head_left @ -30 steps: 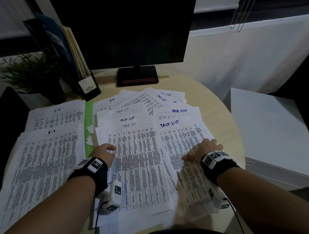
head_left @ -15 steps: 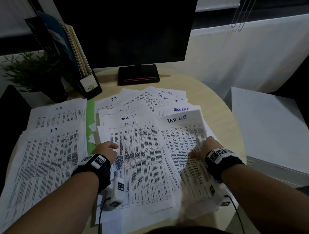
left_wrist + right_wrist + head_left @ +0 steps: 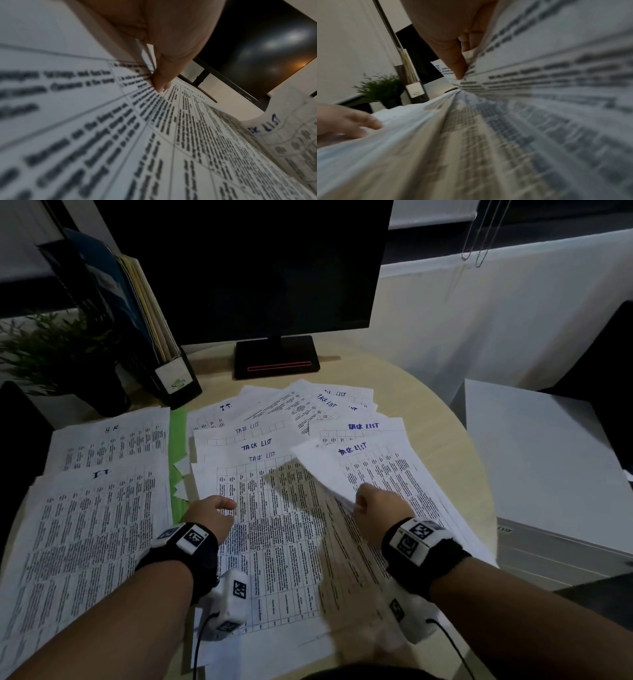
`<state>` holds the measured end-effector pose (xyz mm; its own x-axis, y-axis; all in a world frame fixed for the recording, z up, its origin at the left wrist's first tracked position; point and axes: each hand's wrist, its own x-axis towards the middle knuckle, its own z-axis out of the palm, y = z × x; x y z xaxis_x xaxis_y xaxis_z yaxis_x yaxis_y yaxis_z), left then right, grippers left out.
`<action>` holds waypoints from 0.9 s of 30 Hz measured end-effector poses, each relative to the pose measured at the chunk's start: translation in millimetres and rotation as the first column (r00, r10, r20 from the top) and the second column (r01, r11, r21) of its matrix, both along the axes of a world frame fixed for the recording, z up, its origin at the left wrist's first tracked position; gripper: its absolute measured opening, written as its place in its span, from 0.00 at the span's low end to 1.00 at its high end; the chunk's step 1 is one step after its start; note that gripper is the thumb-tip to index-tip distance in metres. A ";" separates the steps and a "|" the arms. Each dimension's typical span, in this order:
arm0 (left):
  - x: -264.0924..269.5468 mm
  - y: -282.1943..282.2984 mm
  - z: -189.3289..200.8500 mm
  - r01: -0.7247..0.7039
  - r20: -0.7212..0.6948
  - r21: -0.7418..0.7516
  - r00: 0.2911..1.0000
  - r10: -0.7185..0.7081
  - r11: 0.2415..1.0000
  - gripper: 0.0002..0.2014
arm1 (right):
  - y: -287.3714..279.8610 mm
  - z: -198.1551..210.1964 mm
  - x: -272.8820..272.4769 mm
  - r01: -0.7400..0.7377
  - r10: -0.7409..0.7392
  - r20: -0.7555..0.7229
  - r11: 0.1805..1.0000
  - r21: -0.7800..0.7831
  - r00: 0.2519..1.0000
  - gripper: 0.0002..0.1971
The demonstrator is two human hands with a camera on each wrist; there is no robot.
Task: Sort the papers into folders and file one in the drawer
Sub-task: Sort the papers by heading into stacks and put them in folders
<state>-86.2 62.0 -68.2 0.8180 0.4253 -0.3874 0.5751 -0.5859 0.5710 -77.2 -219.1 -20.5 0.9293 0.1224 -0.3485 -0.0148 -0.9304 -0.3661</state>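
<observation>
Head view: set high, angled forward and down over the paper-covered table (image 3: pixel 442 440). Wrist views: held low, skimming the sheets at very close range toward the far edge. The monitor (image 3: pixel 260 268) is shared by all three views.

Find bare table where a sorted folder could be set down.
Bare table runs along the right rim, between the fanned papers and the edge; a smaller patch lies beside the monitor base. The centre and left are covered in sheets.
</observation>
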 end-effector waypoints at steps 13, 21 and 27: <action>-0.4 -1.3 2.3 0.024 -0.011 0.019 1.000 -0.023 1.000 0.09 | -65.1 -24.8 22.0 0.250 -0.308 -0.143 0.912 -0.324 0.941 0.27; -0.2 -3.3 1.9 0.009 -0.018 0.023 1.000 -0.009 1.000 0.10 | -59.2 -21.5 23.6 0.304 -0.330 -0.094 0.928 -0.217 0.939 0.21; 0.1 -2.8 3.3 0.020 -0.031 0.040 0.999 -0.019 0.999 0.09 | -40.4 -8.6 12.8 0.019 -0.012 0.032 0.971 -0.237 0.999 0.09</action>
